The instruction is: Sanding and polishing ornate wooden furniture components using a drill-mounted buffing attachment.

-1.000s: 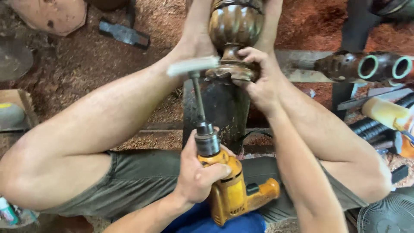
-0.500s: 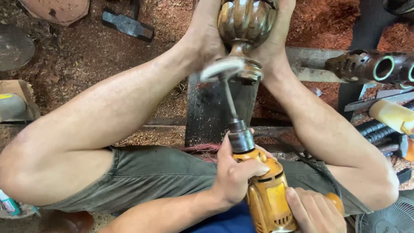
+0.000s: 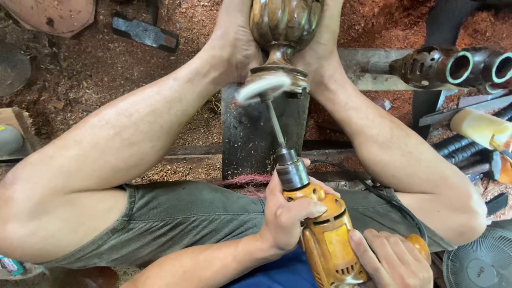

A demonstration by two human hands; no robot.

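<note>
The dark fluted wooden vase (image 3: 285, 26) stands far centre on a black block (image 3: 256, 133), its base clamped between your bare feet. The white buffing wheel (image 3: 263, 87) on a long steel shaft touches the vase's foot. Your left hand (image 3: 285, 216) is closed around the yellow electric drill (image 3: 328, 240) just behind the chuck; your right hand (image 3: 394, 261) is wrapped on its rear handle. Reddish sawdust (image 3: 202, 32) covers the floor, with a hammer head (image 3: 144, 32) far left.

legs (image 3: 133, 133) flank vase (image 3: 282, 26); metal block (image 3: 256, 133) below; pipes (image 3: 458, 66) crowd right
</note>
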